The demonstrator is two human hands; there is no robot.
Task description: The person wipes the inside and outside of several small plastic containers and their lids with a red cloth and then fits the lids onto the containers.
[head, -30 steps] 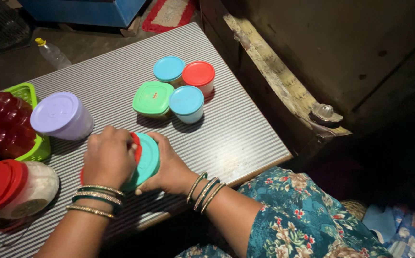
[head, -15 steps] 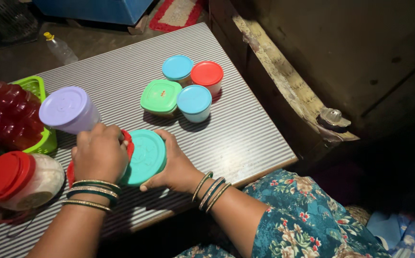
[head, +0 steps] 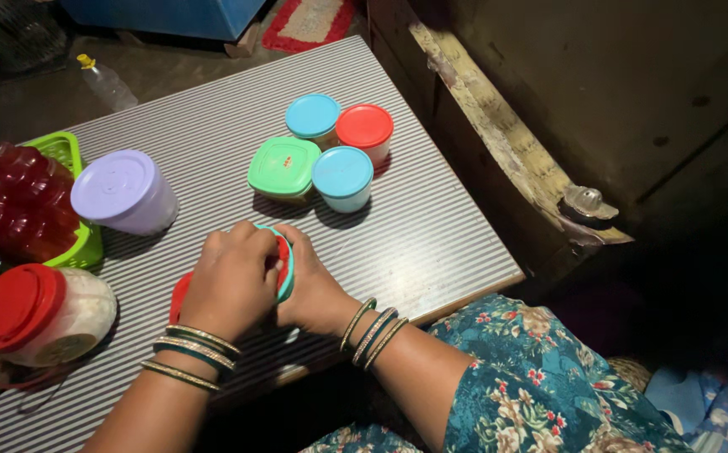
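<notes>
Table (head: 431, 226): grey with fine pale stripes
Held lid (head: 286, 267): teal
Held container (head: 181, 295): red
Small tubs: two light-blue lids (head: 314, 115), one red lid (head: 365, 126), one green lid (head: 283, 166)
Tilted tub (head: 123, 191): lilac
Jar (head: 41, 317): red cap, whitish body
Basket (head: 66, 151): bright green
Bangles (head: 189, 351): gold and dark green
Dress (head: 540, 386): teal floral print

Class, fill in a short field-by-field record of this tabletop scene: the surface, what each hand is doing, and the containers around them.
surface: striped table
left hand: on top of a red container
right hand: gripping a teal lid
beyond the hands: two blue-lidded tubs, red-lidded tub, green-lidded square tub
left side: purple-lidded container, red-lidded jar, green basket
</notes>
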